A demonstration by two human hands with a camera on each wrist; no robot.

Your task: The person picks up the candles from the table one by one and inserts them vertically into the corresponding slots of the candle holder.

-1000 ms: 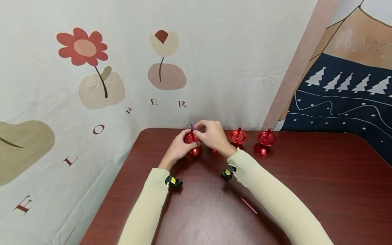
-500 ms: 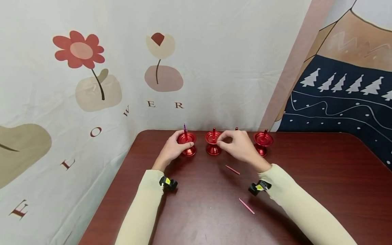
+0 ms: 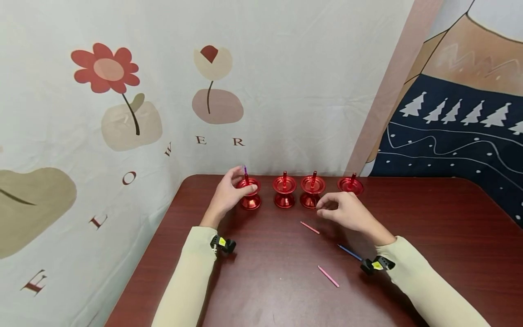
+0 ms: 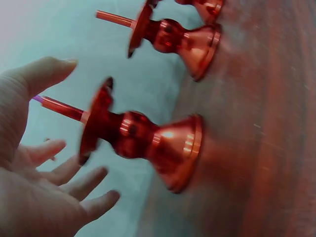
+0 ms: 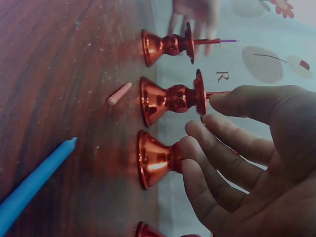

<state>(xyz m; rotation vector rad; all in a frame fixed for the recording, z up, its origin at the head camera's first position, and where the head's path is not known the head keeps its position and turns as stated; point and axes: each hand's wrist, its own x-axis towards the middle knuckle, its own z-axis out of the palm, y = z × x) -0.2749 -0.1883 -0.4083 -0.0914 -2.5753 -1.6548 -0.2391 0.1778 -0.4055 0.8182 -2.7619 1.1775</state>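
A purple candle (image 3: 245, 169) stands upright in the tube of the leftmost red metal candle holder (image 3: 250, 201). My left hand (image 3: 226, 196) is beside that holder, thumb and fingers spread on either side. In the left wrist view, gaps show between the fingers and the holder (image 4: 133, 134). To the right, my right hand (image 3: 348, 211) hovers over the table with loosely bent fingers and nothing between them. It is in front of the rightmost candle holder (image 3: 350, 185) and hides its lower part. Below its wrist lies a blue candle (image 3: 349, 252), also visible in the right wrist view.
Two more red holders, the second (image 3: 284, 200) and the third (image 3: 309, 200), stand in the row at the table's back edge. A short pink candle (image 3: 309, 227) and a longer pink candle (image 3: 328, 276) lie on the brown table (image 3: 261, 254). Behind hangs a printed cloth (image 3: 294, 100).
My right hand has left the purple candle and moved right, past the middle holders. My left hand has loosened from the leftmost holder. The blue candle and short pink candle have come into view.
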